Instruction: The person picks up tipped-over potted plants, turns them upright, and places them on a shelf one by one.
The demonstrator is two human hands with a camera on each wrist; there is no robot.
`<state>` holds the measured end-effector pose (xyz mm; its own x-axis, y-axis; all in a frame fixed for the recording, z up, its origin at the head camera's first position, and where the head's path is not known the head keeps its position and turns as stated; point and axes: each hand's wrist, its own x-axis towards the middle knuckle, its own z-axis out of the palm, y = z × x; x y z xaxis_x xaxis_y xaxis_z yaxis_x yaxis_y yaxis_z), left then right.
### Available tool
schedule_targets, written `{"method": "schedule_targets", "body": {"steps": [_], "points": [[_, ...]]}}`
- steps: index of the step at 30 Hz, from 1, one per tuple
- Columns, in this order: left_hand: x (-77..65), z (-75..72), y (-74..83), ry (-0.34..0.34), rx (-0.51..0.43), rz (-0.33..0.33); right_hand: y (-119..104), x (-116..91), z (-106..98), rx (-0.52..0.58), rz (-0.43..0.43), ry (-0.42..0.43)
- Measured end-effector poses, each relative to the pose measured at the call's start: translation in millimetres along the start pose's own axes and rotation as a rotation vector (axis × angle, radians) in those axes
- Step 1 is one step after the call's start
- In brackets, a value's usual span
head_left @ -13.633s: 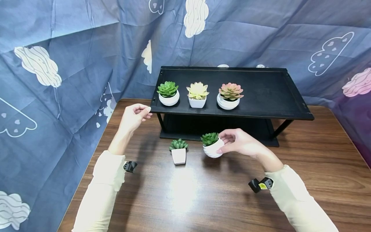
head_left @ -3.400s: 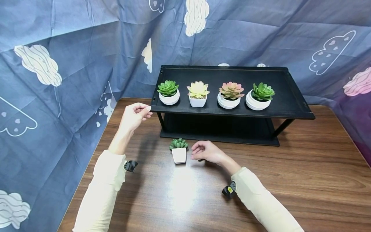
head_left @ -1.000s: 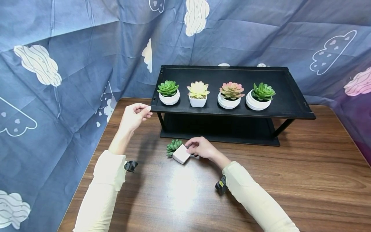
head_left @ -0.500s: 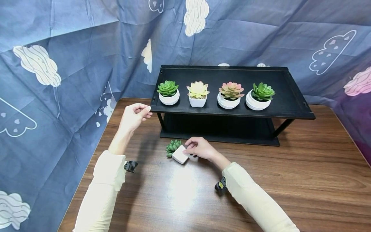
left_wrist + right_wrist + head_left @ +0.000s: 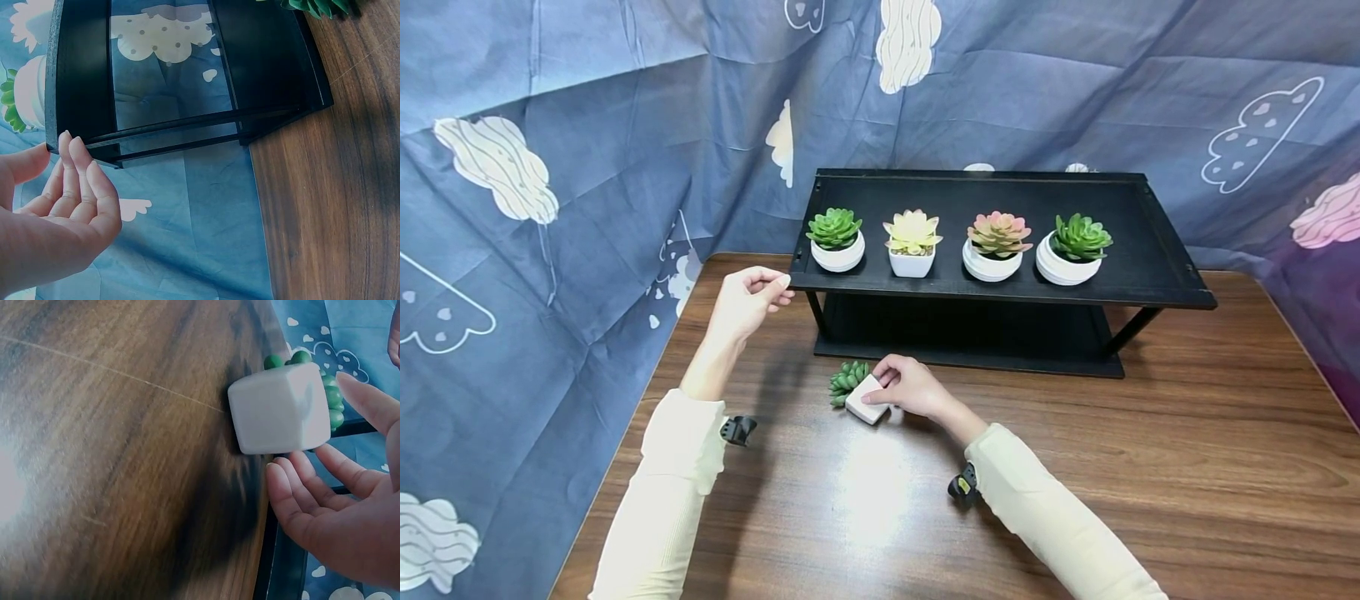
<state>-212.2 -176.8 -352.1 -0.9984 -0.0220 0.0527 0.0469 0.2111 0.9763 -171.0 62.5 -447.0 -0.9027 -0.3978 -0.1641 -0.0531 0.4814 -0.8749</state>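
Note:
A potted succulent with dark green leaves (image 5: 847,382) and a white square pot (image 5: 863,403) lies tipped on its side on the wooden table, leaves to the left. Around that pot is my right hand (image 5: 912,389), thumb on one side and fingers on the other; in the right wrist view a finger touches the white pot (image 5: 269,412). My left hand (image 5: 747,302) pinches the front left corner of the black two-tier shelf (image 5: 1097,200), with the thumb above and fingers below the edge (image 5: 53,100).
Along the shelf's front edge stand a green succulent (image 5: 837,237), a yellow one (image 5: 912,242), a pink one (image 5: 996,246) and another green one (image 5: 1072,248), all in white pots. Behind hangs a blue cloud-patterned cloth (image 5: 1037,83). Underneath is the lower tier (image 5: 955,333).
Earlier, my right hand placed a green succulent fourth in the shelf row. It then turned the lying succulent leftward, and its thumb has just moved further over the pot. My left hand stays.

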Motion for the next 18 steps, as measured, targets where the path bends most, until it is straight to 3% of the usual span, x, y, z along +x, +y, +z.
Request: {"method": "schedule_targets", "body": {"steps": [18], "points": [[1.1, 0.0, -1.0, 0.001, -0.003, 0.001, -5.9, 2.2, 21.2, -0.139, 0.031, 0.137]]}}
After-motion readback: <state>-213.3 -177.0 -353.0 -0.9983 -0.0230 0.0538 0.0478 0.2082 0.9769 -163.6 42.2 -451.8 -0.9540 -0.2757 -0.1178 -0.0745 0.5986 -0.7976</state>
